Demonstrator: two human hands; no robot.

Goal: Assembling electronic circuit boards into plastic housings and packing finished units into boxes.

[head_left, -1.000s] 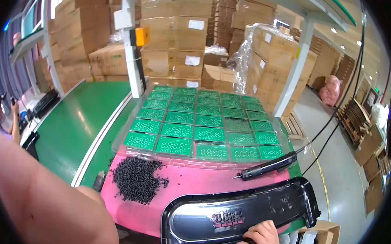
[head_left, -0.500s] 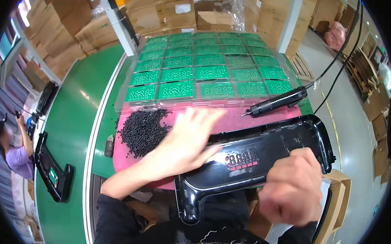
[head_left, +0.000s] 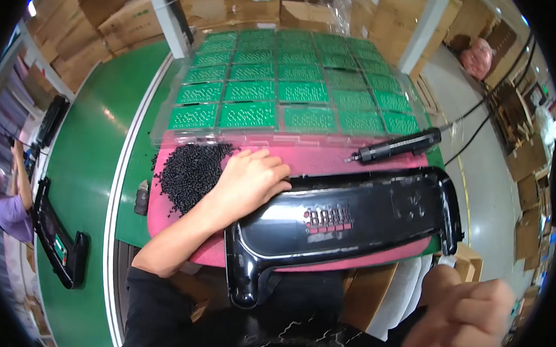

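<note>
A glossy black plastic housing (head_left: pixel 375 218) with short legs at both ends lies across the pink mat, its front edge overhanging. Digit-shaped cutouts sit near its middle. At its upper left edge, my left hand (head_left: pixel 250 180) has its fingers curled over the rim, gripping it. My right hand (head_left: pixel 464 318) is off the housing at the lower right, closed in a fist and somewhat blurred; whatever it may hold is hidden. Beside my left hand is a pile of small black screws (head_left: pixel 191 173). A black electric screwdriver (head_left: pixel 397 146) lies behind the housing.
Clear trays of green circuit boards (head_left: pixel 249 113) stand behind the pink mat (head_left: pixel 260 145). On the green bench (head_left: pixel 98 165) to the left lies another black housing (head_left: pixel 61 241), near another person (head_left: pixel 12 214). Cardboard boxes (head_left: pixel 309 17) line the back. The screwdriver's cable runs right.
My left hand has come down from spread fingers to a grip on the housing's rim. My right fist has moved away from the housing, down and right. The view has shifted slightly.
</note>
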